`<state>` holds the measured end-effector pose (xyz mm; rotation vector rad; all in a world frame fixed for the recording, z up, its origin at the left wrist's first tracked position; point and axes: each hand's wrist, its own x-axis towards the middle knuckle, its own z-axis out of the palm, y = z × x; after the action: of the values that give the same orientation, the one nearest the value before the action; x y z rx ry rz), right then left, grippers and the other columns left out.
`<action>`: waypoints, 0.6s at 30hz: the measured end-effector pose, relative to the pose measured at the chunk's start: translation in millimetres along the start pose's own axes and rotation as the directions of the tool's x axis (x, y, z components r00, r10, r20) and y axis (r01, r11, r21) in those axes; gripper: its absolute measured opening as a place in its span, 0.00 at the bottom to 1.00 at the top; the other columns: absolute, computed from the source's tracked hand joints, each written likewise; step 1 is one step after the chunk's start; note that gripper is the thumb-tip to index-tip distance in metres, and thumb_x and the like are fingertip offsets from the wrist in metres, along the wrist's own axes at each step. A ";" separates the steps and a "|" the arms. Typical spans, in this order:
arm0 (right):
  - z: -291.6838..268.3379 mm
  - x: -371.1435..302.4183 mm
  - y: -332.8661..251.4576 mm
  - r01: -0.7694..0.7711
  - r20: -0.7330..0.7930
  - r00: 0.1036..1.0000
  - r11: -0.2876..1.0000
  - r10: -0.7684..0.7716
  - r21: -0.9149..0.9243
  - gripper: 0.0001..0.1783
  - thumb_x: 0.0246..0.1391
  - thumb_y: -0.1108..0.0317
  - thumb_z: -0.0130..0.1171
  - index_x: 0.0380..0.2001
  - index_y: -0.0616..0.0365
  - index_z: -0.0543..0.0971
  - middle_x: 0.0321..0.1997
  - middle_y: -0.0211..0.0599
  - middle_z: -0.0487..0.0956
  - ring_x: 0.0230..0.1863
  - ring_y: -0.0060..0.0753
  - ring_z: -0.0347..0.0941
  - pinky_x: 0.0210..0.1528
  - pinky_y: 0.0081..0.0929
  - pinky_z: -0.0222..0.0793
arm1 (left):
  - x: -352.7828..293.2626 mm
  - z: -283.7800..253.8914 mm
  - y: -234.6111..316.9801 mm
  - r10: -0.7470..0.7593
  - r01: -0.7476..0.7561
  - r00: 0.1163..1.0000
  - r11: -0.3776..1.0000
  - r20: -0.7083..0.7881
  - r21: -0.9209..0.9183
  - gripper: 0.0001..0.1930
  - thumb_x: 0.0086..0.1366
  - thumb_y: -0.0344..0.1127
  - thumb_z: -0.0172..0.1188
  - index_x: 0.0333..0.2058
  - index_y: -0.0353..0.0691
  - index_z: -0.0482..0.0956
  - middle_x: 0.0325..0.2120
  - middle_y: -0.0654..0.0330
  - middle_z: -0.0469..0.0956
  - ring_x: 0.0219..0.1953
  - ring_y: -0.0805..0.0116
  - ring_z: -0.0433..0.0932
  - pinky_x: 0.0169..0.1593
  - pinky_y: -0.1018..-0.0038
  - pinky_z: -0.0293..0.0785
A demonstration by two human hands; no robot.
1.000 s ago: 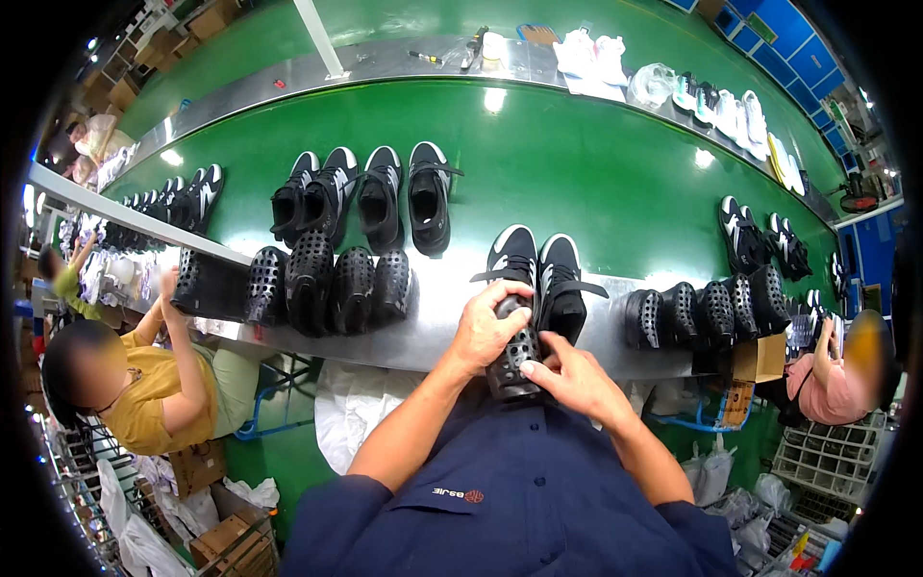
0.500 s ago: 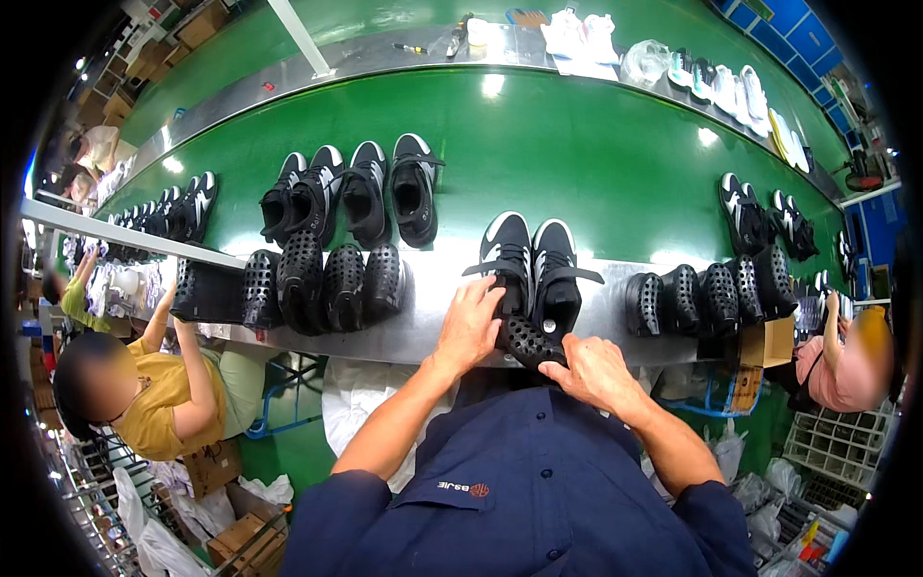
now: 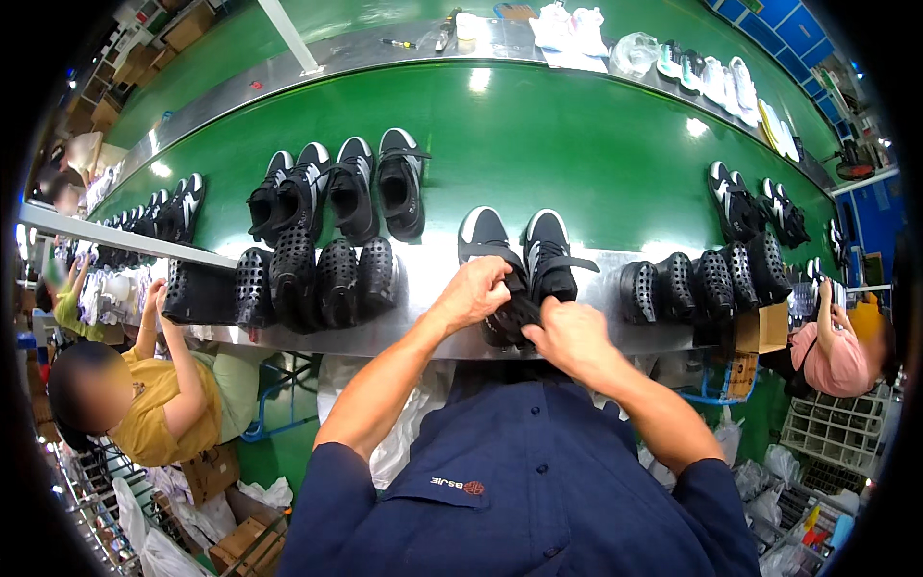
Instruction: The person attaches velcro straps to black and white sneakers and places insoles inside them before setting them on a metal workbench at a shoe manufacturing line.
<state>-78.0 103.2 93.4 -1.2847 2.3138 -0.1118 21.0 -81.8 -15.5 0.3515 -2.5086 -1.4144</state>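
A pair of black shoes with white-edged toes stands in front of me, toes pointing away: the left shoe [image 3: 484,229] and the right shoe [image 3: 549,252]. My left hand [image 3: 473,291] is closed over the left shoe's tongue and strap area, fingers curled inward. Against the dark collar at that shoe's heel end, my right hand [image 3: 573,335] is closed with its thumb pressed forward. The hands cover much of the shoe's opening, and whatever sits inside it is hard to make out. The right shoe's strap [image 3: 569,263] sticks out to the right.
Several black shoes [image 3: 354,192] stand on the green surface [image 3: 577,115] at left. Black perforated foot-shaped blocks [image 3: 338,284] line the metal ledge [image 3: 423,322], with more blocks [image 3: 713,286] at right. Co-workers sit left [image 3: 159,404] and right [image 3: 832,356]. White shoes [image 3: 567,29] stand on the far ledge.
My left hand has moved up over the left shoe's tongue, and my right hand has moved forward and left to its collar. The perforated block seen at the heel before is now mostly hidden.
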 end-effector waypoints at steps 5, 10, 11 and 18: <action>123.7 64.4 -2.4 -0.044 -0.348 0.937 0.998 0.028 -0.038 0.22 0.58 0.54 0.68 0.40 0.65 0.76 0.35 0.52 0.83 0.37 0.55 0.83 0.39 0.47 0.81 | 7.1 -15.9 -1.5 -0.148 0.162 0.983 0.978 0.110 -0.128 0.10 0.59 0.29 0.59 0.38 0.31 0.80 0.28 0.57 0.80 0.27 0.71 0.71 0.33 0.71 0.72; 86.8 30.6 -10.1 -0.050 -0.258 0.963 0.991 0.080 0.120 0.25 0.56 0.60 0.71 0.46 0.65 0.71 0.43 0.54 0.77 0.42 0.60 0.81 0.42 0.50 0.80 | -4.4 -36.9 -17.4 -0.200 0.209 0.975 0.973 0.097 -0.096 0.10 0.59 0.32 0.58 0.36 0.31 0.80 0.30 0.56 0.83 0.29 0.72 0.72 0.35 0.71 0.72; 79.1 27.9 -11.9 -0.050 -0.248 0.963 0.977 0.101 0.205 0.26 0.56 0.62 0.70 0.47 0.68 0.69 0.41 0.59 0.79 0.42 0.67 0.81 0.43 0.54 0.79 | -7.1 -36.2 -16.7 -0.224 0.237 0.968 0.964 0.116 -0.117 0.09 0.59 0.31 0.58 0.35 0.31 0.79 0.31 0.56 0.83 0.30 0.73 0.72 0.35 0.71 0.72; 112.3 70.5 -10.3 -0.204 -0.169 0.945 0.909 0.279 0.362 0.21 0.53 0.69 0.66 0.42 0.74 0.70 0.36 0.70 0.82 0.41 0.72 0.81 0.48 0.57 0.77 | -36.1 -16.1 -18.3 -0.112 0.112 0.994 0.986 0.009 -0.126 0.13 0.58 0.29 0.65 0.42 0.33 0.77 0.43 0.49 0.81 0.43 0.57 0.79 0.51 0.66 0.77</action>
<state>-50.2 57.9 -28.5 -0.8379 2.4768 -0.5686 61.8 -92.3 -26.4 0.4735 -2.4200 -1.6077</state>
